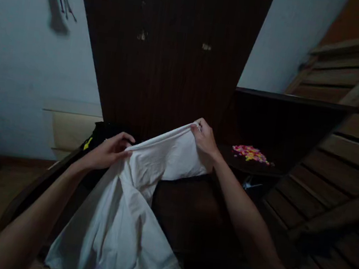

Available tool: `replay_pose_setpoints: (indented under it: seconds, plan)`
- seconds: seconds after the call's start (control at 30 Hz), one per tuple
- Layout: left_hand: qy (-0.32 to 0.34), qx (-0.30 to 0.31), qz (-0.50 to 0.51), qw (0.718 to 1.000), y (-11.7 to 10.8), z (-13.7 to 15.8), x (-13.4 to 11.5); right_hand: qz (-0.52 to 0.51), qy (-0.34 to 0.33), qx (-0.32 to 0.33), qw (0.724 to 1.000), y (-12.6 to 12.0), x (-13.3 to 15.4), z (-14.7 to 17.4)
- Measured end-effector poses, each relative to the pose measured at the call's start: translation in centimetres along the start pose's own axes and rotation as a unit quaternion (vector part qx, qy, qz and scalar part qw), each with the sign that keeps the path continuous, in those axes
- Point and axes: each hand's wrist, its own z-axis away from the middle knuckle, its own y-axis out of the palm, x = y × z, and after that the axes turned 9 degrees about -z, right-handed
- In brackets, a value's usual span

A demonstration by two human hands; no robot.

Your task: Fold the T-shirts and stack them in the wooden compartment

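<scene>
A white shirt (142, 218) hangs in front of me, its lower part loose and creased, with a faint grey print near the bottom edge of the view. What looks like its sleeve is stretched between both hands, higher on the right. My left hand (114, 149) is closed on the upper edge of the cloth, thumb in front. My right hand (204, 137) grips the far upper corner with the fingers curled around it. Below the stretched part, the dark surface (185, 214) shows.
A tall dark wardrobe (172, 63) stands ahead. Small pink and yellow pieces (251, 153) lie on a dark shelf to the right. Wooden slats (345, 152) slant along the right side. A black item with yellow marks (88, 142) sits behind my left hand.
</scene>
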Motion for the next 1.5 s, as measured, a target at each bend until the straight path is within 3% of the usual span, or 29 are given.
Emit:
replay_pose_setpoints:
  seconds: [0.1,0.2,0.27,0.37,0.5,0.6,0.8,0.9,1.03,1.23,1.37,1.5]
  plan:
    - [0.015,-0.004,0.003,1.0,-2.3,-2.3,-0.5,0.029,-0.016,-0.039,0.999,-0.8,2.1,-0.5]
    - [0.013,0.023,-0.056,0.998,-3.5,-4.3,-1.2,0.068,-0.029,-0.053,0.996,-1.4,4.5,-1.1]
    - [-0.005,0.047,-0.138,0.989,-3.2,-5.3,-1.7,0.098,-0.034,-0.047,0.994,-1.6,5.7,-1.7]
    - [-0.044,0.04,-0.278,0.959,-0.9,-6.2,-1.4,0.148,-0.015,-0.014,0.989,-1.9,5.7,-2.6]
    - [-0.106,0.022,-0.327,0.939,3.6,-6.8,0.5,0.236,0.074,0.056,0.967,-2.0,2.5,-2.9]
    - [-0.148,0.04,-0.313,0.937,6.6,-7.1,2.3,0.312,0.159,0.116,0.929,-1.6,-0.9,-2.0]
    - [-0.171,0.067,-0.294,0.938,10.1,-7.8,5.1,0.372,0.288,0.206,0.858,-0.3,-6.9,1.1]
    - [-0.184,0.071,-0.288,0.937,11.2,-8.1,6.3,0.375,0.318,0.223,0.842,1.0,-9.2,2.5]
    - [-0.207,0.069,-0.278,0.936,12.0,-8.0,7.8,0.361,0.33,0.204,0.848,3.2,-11.8,3.6]
    - [-0.226,0.046,-0.276,0.933,12.4,-7.4,9.9,0.375,0.275,0.178,0.867,6.6,-13.5,5.8]
    - [-0.234,0.048,-0.27,0.933,12.5,-7.2,10.8,0.338,0.293,0.24,0.862,7.9,-13.4,9.6]
    - [-0.233,0.06,-0.26,0.935,12.7,-7.5,11.0,0.287,0.372,0.32,0.823,7.2,-13.9,13.6]
